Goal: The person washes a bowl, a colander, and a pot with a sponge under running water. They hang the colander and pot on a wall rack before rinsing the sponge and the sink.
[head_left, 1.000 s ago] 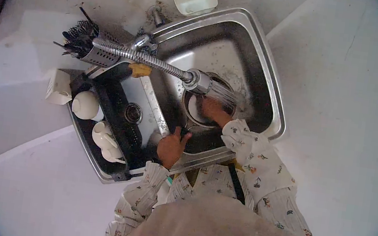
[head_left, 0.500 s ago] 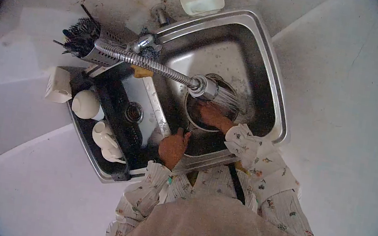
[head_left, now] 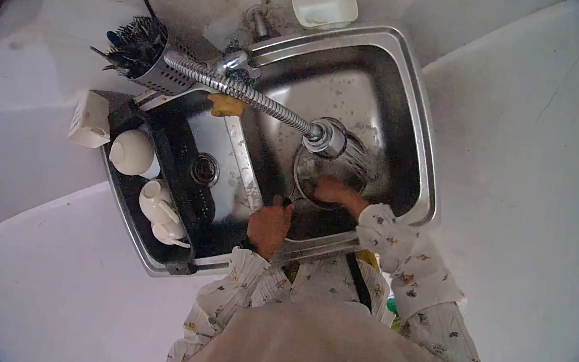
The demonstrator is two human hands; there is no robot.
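Pan (head_left: 310,171): it is in the right-hand basin (head_left: 335,93), under the spray head (head_left: 325,139), seemingly so that water falls inside.
Left hand (head_left: 270,226): your fingers appear closed around the pan's dark handle (head_left: 288,201), probably to steady it.
Right hand (head_left: 336,190): it reaches inside the pan; whether spread or pinching, I cannot tell.
Mugs (head_left: 153,194): at the sink's left edge, perhaps away from splashes.

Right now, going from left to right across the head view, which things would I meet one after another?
White boxy container, off-white rounded bowl, round metal drain, bare left hand, round metal pan.
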